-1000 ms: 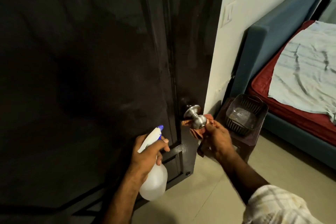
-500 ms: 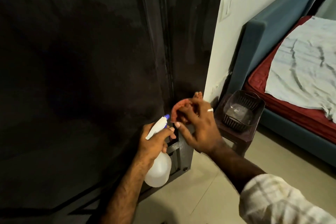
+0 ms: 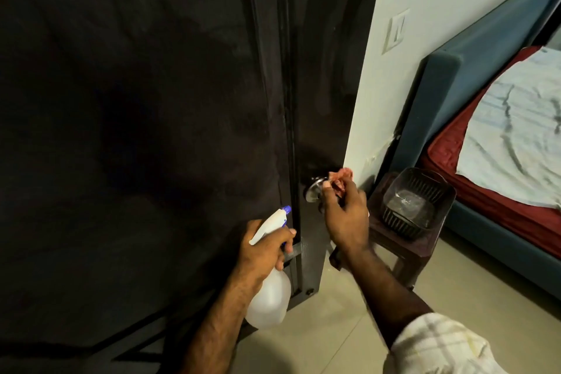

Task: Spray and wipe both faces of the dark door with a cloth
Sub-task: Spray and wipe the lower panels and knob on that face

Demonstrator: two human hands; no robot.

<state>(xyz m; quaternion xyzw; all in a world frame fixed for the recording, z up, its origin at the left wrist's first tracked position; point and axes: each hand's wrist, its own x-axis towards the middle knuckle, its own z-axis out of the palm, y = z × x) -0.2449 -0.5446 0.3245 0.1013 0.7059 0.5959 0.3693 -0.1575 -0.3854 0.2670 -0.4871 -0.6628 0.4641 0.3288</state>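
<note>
Nearest, at about six o'clock, the left hand (image 3: 261,249) curls round the neck of a white spray bottle (image 3: 268,297), its blue nozzle aimed at the dark door (image 3: 136,130). Just beyond, toward one o'clock, the right hand (image 3: 344,215) pinches a bunched reddish cloth (image 3: 341,176) against the metal knob (image 3: 314,188) on the door's edge. The step in hand looks like wiping the knob. The next move probably calls for spraying and wiping the broad face filling nine to twelve o'clock. Farther off, at three o'clock, a dark basket (image 3: 419,206) sits beside a bed (image 3: 501,136).
</note>
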